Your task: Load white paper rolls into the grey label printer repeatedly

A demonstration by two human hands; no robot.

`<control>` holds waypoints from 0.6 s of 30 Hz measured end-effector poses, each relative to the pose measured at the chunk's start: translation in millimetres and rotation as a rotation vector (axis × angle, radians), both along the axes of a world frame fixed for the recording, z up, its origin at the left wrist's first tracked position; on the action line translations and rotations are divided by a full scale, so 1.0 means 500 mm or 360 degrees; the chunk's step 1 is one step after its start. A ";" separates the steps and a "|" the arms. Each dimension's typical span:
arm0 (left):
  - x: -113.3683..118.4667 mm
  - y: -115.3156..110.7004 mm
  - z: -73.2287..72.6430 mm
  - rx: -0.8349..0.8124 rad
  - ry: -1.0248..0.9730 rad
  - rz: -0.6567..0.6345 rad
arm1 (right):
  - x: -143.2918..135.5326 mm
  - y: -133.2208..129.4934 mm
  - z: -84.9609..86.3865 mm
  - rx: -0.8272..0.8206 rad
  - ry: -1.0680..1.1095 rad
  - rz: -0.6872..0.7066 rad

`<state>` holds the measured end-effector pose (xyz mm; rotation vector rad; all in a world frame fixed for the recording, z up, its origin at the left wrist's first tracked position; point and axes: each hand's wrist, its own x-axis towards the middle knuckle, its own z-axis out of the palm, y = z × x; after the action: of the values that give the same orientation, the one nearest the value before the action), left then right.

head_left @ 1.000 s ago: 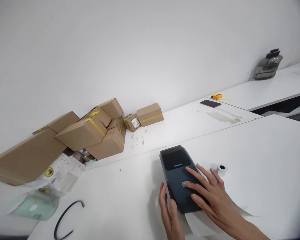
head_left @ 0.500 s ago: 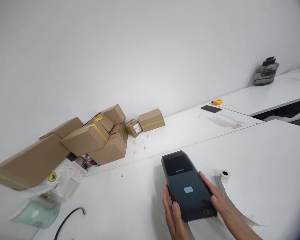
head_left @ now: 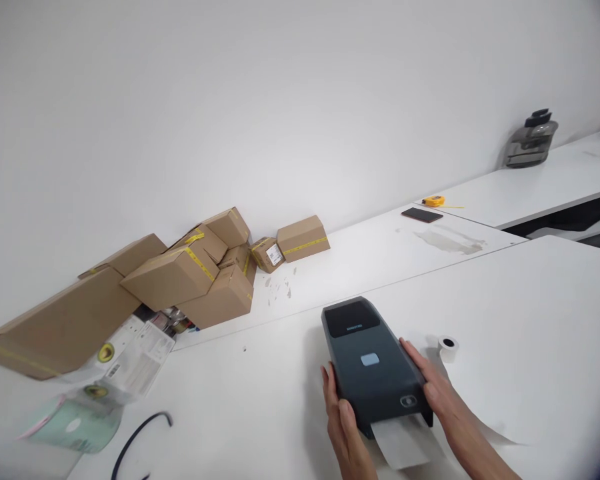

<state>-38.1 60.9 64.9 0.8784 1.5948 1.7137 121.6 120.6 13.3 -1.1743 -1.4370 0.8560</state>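
Both my hands grip a dark blue-grey thermal label printer (head_left: 380, 370) by its sides. My left hand (head_left: 346, 430) presses on its left side near the front, thumb up along the edge. On the opposite side lies my right hand (head_left: 443, 400), with its fingers stretched along the edge. The printer has a dark glossy window at the far end and a pale blue button on top. A strip of white paper (head_left: 400, 440) shows under its front edge. To the right, a small white paper roll (head_left: 448, 348) stands on the white table, with its strip trailing toward me.
Cardboard boxes (head_left: 173, 277) are piled against the wall at left. Plastic packaging (head_left: 130, 360), a mint-green bag (head_left: 75, 423) and a black cable (head_left: 140, 437) lie nearer. Farther right are a phone (head_left: 422, 215), a yellow tape measure (head_left: 434, 201) and a dark water jug (head_left: 530, 143).
The front of the printer has come up slightly in view, still between both hands. More of the white paper strip under its front edge now shows.
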 end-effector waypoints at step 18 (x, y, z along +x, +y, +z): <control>-0.107 0.232 0.009 -0.0065 0.0242 -0.0478 | -0.078 0.329 0.353 0.0245 -0.0230 0.0224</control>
<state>-91.6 176.7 69.5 1.1857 1.4986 1.4285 82.4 285.0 189.6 -1.0457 -1.6888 0.7534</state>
